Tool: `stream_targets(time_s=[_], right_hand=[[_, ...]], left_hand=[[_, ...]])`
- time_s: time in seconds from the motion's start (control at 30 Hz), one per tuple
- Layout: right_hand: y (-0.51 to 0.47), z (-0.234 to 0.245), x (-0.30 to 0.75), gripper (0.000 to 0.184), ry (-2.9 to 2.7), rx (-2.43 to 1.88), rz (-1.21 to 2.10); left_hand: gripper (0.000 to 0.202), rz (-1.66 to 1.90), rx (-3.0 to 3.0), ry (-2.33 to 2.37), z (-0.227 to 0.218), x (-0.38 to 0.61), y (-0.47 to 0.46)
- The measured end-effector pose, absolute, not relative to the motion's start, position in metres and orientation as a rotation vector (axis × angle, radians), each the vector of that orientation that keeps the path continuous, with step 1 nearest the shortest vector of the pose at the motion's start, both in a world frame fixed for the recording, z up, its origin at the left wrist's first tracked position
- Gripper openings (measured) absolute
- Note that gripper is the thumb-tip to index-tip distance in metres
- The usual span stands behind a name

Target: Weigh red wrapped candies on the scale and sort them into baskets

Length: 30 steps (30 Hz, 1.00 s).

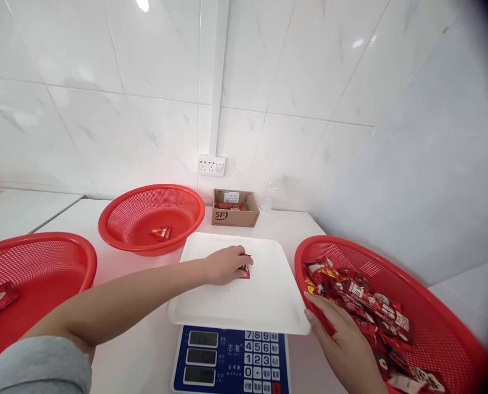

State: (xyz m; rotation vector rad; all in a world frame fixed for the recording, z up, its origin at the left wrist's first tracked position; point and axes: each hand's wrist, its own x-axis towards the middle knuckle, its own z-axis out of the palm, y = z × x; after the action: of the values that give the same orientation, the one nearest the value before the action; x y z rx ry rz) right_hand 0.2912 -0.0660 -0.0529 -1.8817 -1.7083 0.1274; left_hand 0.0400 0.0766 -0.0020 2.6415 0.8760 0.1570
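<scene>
My left hand [226,265] reaches over the white weighing tray [264,306], its fingers closed on a small red packet [246,269]. The fingers partly cover the packet. My right hand [338,339] is at the near-left rim of the right-hand red basket [375,257], with thumb and forefinger apart and the rim's red showing between them. Their tips come close to the tray's right corner. Inside that basket lies a heap of red wrapped packets [375,312]. Beneath the tray is the blue scale panel [231,358] with displays and number keys.
Another red basket [116,202] with a few packets [161,233] stands behind on the left. A third basket [83,246], near left, holds packets [0,298]. By the wall are a cardboard box [236,219] and a clear plastic object [267,198]. A socket [211,165] is on the wall.
</scene>
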Motion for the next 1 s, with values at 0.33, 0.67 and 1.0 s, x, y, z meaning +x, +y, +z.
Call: stream_targets(time_s=[0.33, 0.67, 1.0], right_hand=[[-0.064, -0.06, 0.295, 0.043, -1.726, -1.863, 0.068], [-0.064, -0.061, 0.296, 0.043, -1.739, -1.859, 0.062], [-0.063, -0.061, 0.297, 0.042, -1.72, -1.866, 0.113]], left_hand=[[0.011, 0.57, 2.388, 1.222, 0.033, -0.016, 0.088], [0.009, 0.793, 2.191, 1.753, 0.059, -0.085, 0.119], [0.028, 1.086, 1.954, 1.959, 0.064, -0.094, 0.134]])
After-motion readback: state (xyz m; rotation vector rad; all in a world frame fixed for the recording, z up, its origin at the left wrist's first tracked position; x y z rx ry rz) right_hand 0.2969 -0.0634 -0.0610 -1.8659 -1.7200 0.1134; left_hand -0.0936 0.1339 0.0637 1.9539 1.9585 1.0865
